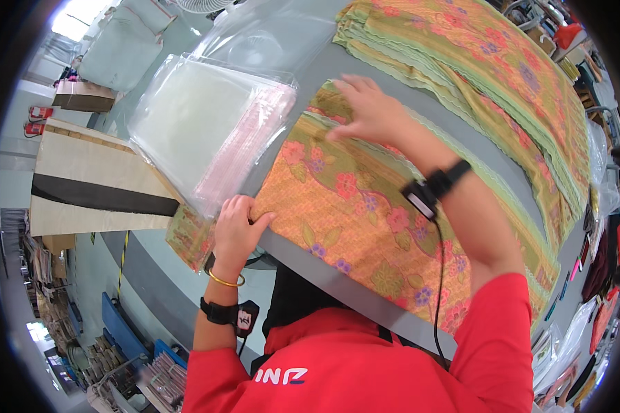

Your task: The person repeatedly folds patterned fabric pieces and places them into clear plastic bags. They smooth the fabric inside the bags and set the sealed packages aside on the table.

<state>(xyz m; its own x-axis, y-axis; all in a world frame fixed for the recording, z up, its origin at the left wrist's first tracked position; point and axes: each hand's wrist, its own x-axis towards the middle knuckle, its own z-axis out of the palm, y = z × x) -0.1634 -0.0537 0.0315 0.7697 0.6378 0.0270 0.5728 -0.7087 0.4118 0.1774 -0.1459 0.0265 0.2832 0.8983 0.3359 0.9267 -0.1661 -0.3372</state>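
A floral cloth (334, 199), orange and olive with red and purple flowers, lies folded along the grey table in front of me. My left hand (234, 230) is at its left corner, with the thumb and fingers closed on the cloth's edge. Over the far left part of the cloth, my right hand (372, 113) has its fingers spread and holds nothing. Slight motion blur hides whether its fingertips touch the fabric. Left of the cloth sits a stack of clear plastic bags (200, 124) with pinkish edges.
More patterned cloths with scalloped green edges (461, 55) lie across the table's far right. A pale wooden board with a black stripe (96, 189) juts out at left, beside a small packaged floral piece (189, 237). Pens (565, 286) lie at far right.
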